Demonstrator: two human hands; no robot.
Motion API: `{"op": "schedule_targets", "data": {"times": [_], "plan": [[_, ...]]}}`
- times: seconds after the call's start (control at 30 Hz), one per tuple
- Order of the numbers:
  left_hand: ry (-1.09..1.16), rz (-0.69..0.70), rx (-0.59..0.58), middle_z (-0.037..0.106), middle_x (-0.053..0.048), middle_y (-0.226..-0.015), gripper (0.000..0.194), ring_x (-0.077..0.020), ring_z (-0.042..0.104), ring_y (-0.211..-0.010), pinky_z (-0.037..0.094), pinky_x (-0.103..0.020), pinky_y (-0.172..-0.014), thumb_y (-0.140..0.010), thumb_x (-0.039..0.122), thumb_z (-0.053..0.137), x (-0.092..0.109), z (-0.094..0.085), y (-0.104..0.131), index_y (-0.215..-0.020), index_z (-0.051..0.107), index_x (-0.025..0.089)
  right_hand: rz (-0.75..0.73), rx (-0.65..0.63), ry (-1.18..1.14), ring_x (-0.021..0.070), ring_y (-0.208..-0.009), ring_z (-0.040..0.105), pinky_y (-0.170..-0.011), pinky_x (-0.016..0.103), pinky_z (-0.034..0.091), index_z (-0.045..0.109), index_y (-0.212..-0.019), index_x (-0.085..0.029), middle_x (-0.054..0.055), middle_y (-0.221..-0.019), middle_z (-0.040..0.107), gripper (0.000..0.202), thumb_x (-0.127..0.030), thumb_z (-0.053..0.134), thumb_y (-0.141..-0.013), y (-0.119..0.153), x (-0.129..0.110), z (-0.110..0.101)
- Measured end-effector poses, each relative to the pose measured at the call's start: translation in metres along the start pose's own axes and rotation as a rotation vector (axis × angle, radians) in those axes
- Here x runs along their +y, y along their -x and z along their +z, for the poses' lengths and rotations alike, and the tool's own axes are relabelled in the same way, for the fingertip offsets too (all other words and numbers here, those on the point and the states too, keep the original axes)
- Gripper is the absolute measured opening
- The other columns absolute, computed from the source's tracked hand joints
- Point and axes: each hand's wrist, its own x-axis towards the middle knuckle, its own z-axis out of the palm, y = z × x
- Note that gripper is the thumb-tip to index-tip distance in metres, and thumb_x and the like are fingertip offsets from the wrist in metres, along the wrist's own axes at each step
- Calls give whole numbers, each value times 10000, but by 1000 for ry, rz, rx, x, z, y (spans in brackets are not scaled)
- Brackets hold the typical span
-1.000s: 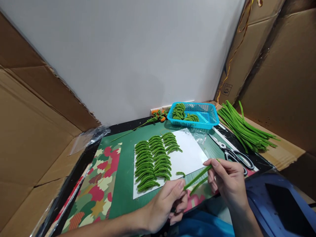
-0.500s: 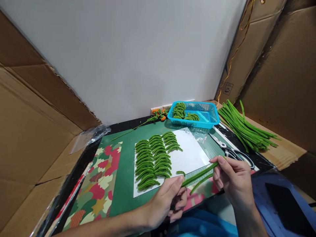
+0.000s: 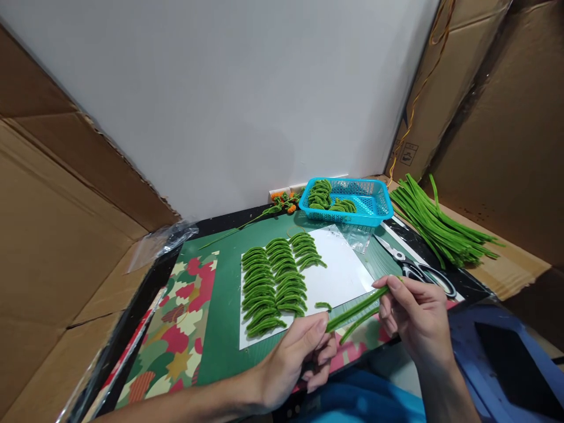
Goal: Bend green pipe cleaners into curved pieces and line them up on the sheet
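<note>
Green fuzzy pipe cleaners (image 3: 358, 310) stretch between my two hands above the front edge of the mat. My left hand (image 3: 304, 346) pinches their near end between thumb and finger. At the other end, my right hand (image 3: 409, 305) grips them with thumb and fingertips; one loose strand hangs below. Behind the hands lies a white sheet (image 3: 341, 267) bearing rows of short curved green pipe-cleaner pieces (image 3: 259, 288). One single short piece (image 3: 324, 306) rests at the sheet's front edge, close to my left hand.
A blue basket (image 3: 379, 218) with more curved pieces stands at the back. Scissors (image 3: 412, 265) lie right of the sheet, beside a bundle of long green pipe cleaners (image 3: 440, 226). An orange-flowered stem (image 3: 282, 202) lies behind the green mat (image 3: 224, 317). Cardboard walls (image 3: 506, 117) flank the table.
Hardly anything differs. Both hands keep their hold on the pipe cleaners, and the view has shifted very slightly.
</note>
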Motion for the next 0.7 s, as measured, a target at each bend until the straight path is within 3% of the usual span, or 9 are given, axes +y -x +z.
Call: {"op": "schedule_targets", "data": {"times": [0.47,0.7], "plan": [[-120,5,5,419,52,-816,541,-48,376,-535,206,-262,-521,-1081,704,479,11,9,1,-875,420,208,-4,9,-25,90,-310,521,-336,189,423,886,-936,-168,7,-505,655,254,-414,829,-966,3,1,-1],[-73,39,3,403,70,-760,583,-62,345,-516,235,-243,-487,-1047,774,476,3,7,-1,-848,392,232,-24,10,21,92,-302,513,-321,188,409,873,-900,-151,-4,-489,625,299,-437,817,-964,1,3,-2]]}}
